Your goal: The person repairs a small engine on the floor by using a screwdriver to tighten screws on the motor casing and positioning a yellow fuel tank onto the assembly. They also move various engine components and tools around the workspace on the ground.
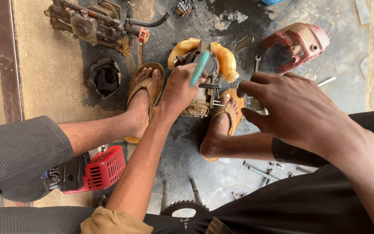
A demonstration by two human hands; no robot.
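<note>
— Gripping a teal-handled tool [200, 68], the left hand [179, 89] works the yellow engine [204, 65] between both feet.
— And the right hand [297, 110]?
— Hovering loose, empty. Red cover [297, 43] is off; screws [273, 167] lie scattered, so disassembly looks midway.

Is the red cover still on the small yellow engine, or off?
Off. The red cover lies alone on the floor, apart from the yellow engine, where the left hand holds a teal-handled tool.

We see the oil-stained concrete floor [44, 82] bearing a red cover [297, 43] upper right, a wrench [256, 63], and loose bolts [265, 171] lower right.
</note>
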